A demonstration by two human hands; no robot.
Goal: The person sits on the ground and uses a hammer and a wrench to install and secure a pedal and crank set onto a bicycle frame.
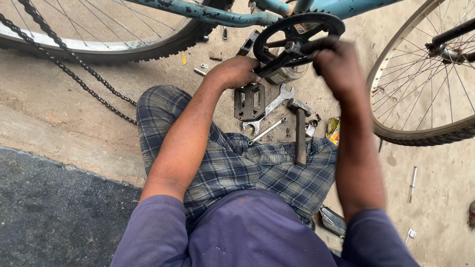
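Purple cloth of my shirt fills the lower edge of the view, and past it my blue checked shorts cover the crossed legs. Beyond the knees, on the concrete floor, lie a wooden-handled steel hammer, a silver double-ended open spanner, a thin silver rod-shaped tool and a black square plastic pedal, all close together. Farther on, my left hand has its grip closed round the black metal crank arm. My right hand is curled at the near rim of the black toothed chainring; I cannot tell what its grip encloses. The chainring hangs from the pale blue, chipped bicycle frame. A loose black bicycle chain trails to the left, beneath a knobbly tyred wheel; a second spoked wheel stands right.
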